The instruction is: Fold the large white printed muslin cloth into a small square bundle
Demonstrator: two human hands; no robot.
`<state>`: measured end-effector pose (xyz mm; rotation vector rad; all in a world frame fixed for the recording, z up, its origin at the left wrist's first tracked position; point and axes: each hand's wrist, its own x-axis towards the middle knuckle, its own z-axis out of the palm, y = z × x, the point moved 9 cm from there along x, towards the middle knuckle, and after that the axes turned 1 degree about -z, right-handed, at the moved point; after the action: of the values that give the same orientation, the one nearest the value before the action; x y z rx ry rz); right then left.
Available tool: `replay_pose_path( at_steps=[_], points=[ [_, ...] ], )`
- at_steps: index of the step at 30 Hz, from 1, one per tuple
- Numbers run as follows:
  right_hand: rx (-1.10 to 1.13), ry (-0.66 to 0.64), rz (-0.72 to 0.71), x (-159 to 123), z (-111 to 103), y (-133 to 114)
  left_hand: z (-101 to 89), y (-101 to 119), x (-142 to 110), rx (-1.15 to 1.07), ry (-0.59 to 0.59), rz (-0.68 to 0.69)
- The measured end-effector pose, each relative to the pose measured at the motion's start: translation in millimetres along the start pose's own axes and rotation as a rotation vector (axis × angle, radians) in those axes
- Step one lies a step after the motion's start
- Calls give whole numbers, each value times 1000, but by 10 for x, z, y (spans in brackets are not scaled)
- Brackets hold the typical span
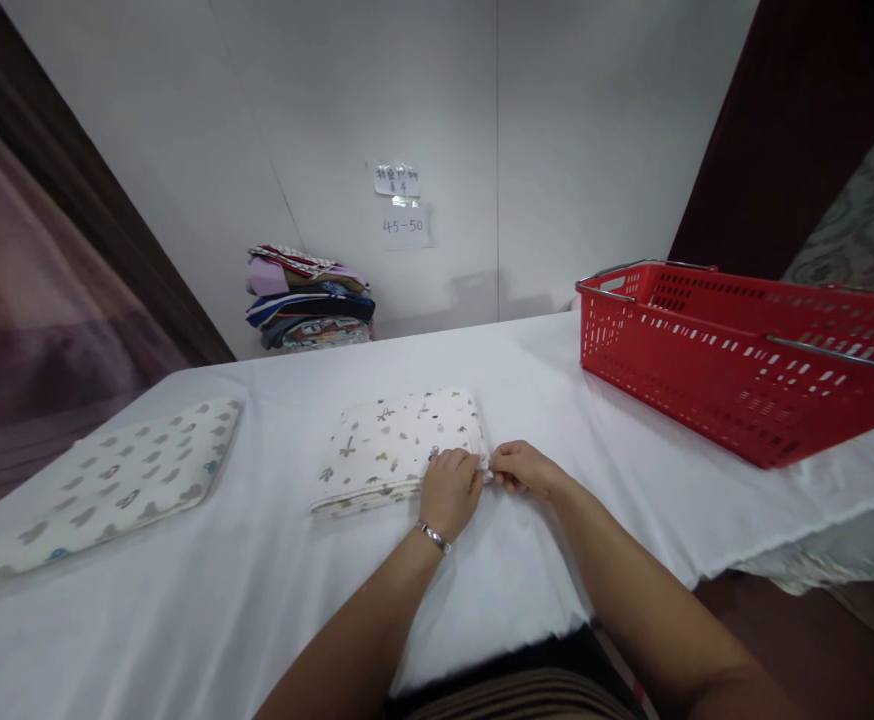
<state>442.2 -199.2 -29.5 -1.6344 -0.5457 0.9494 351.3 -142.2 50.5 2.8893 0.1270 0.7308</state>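
A folded white cloth point(384, 440) printed with small brown and grey motifs lies on the table before me, its layers showing along the near edge. My left hand point(452, 490) is over its near right corner, fingers curled on top and the thumb by the edge; a bracelet is on that wrist. Close beside it, my right hand point(519, 467) pinches the cloth at that same corner, with the fingertips partly hidden. To the left lies another folded white cloth point(137, 470) with grey shapes, touched by neither hand.
A red perforated basket point(677, 350) with metal handles stands at the right of the white-covered table point(257, 610). Against the back wall rises a stack of folded fabrics point(309, 305). Above it, paper labels point(405, 227) are fixed, one reading 45-50.
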Motion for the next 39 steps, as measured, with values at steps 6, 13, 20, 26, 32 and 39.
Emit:
replay_pose_path(
  at_steps=[6, 13, 20, 26, 32, 39],
  points=[
    [37, -27, 28, -2, 37, 31, 22, -10, -13, -12, -10, 2],
    [84, -39, 34, -4, 61, 51, 57, -7, -20, -15, -30, -6],
    [156, -55, 54, -21, 65, 35, 25, 15, -49, -41, -24, 1],
    [175, -74, 49, -44, 64, -7, 35, 12, -54, -15, -21, -12],
    [-10, 15, 42, -18, -79, 22, 48, -40, -27, -28, 3, -40],
    [-133, -9, 49, -27, -52, 59, 47, -48, -28, -28, 9, -49]
  ],
)
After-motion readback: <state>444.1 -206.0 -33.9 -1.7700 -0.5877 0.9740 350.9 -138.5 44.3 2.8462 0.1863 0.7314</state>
